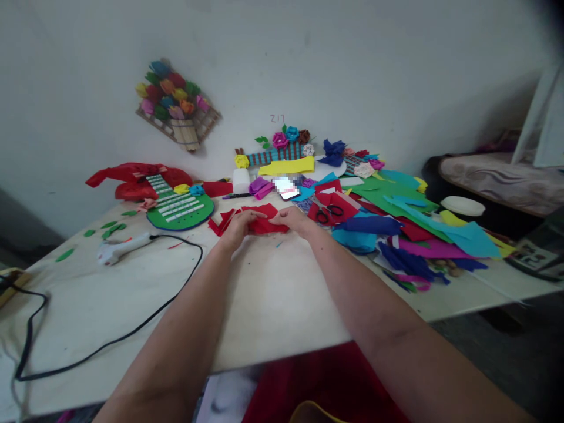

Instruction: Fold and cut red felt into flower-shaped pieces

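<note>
Both of my hands meet over a piece of red crepe paper (264,224) at the middle of the table. My left hand (243,226) grips its left part, fingers bent around the edge. Its right end is pinched between the thumb and fingers of my right hand (293,218). More cut red paper (219,224) lies just left of my left hand. Black-handled scissors (328,213) rest on red sheets beyond my right hand. A phone (287,189) with a lit screen lies behind the paper.
A white glue gun (121,249) with a long black cord (194,276) lies left. Behind it stands a green guitar-shaped craft (183,210) near green paper leaves (114,229). Coloured paper sheets (423,214) pile up at right. A paper-flower wall hanging (176,97) hangs above.
</note>
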`<state>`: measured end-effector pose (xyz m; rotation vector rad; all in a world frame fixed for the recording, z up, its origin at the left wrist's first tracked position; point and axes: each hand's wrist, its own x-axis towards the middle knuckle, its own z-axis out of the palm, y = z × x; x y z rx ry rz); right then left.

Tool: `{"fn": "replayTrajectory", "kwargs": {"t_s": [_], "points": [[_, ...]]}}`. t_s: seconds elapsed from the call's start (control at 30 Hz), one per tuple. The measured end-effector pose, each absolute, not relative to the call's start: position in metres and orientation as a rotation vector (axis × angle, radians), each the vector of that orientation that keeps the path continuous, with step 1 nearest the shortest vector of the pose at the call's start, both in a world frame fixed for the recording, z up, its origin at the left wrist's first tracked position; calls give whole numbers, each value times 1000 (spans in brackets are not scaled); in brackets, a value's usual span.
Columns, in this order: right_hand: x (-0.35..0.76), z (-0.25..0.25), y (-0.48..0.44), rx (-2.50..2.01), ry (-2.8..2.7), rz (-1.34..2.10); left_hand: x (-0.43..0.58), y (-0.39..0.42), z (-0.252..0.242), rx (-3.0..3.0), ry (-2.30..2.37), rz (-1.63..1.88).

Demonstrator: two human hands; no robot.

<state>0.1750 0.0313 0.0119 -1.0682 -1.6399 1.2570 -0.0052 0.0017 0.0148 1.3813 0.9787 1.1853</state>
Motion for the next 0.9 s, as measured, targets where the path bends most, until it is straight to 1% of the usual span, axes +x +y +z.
{"fn": "replayTrajectory", "kwargs": {"t_s": [0.07,0.4,0.67,0.9], "points": [[175,11,33,-1049,-1615,1269,-9,4,14,1317,934,1173],[177,9,34,-1038,-1572,1346,-13,2,15,1372,969,1156],[175,8,34,-1024,-1572,1309,-15,1,16,1271,889,1084],[172,9,34,-1031,-1527,1258,-15,3,12,1236,854,1120]]}}
